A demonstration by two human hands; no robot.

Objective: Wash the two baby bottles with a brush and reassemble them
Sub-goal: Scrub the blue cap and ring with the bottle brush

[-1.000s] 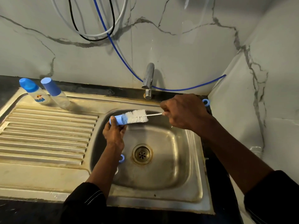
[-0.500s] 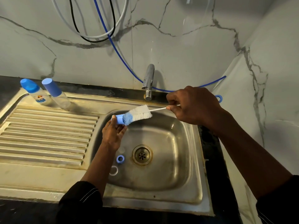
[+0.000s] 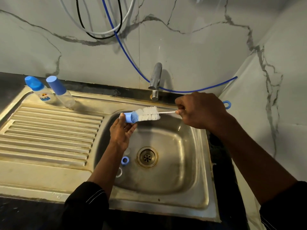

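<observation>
**Brush (image 3: 148, 113) tip in the blue cap (image 3: 127, 117)**

Your left hand (image 3: 122, 132) curls its fingers round the cap, over the sink (image 3: 197, 171). Your right hand (image 3: 200, 111) pinches the brush's thin white handle. The tap (image 3: 155, 80) is just behind the bristles. A blue ring (image 3: 125, 160) and a clear ring (image 3: 119, 172) lie by the drain (image 3: 147, 156). Two bottles (image 3: 61, 92) stand far left.

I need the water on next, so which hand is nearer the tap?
Right. The right hand is just right of the tap; the left hand is lower left, over the basin.
</observation>
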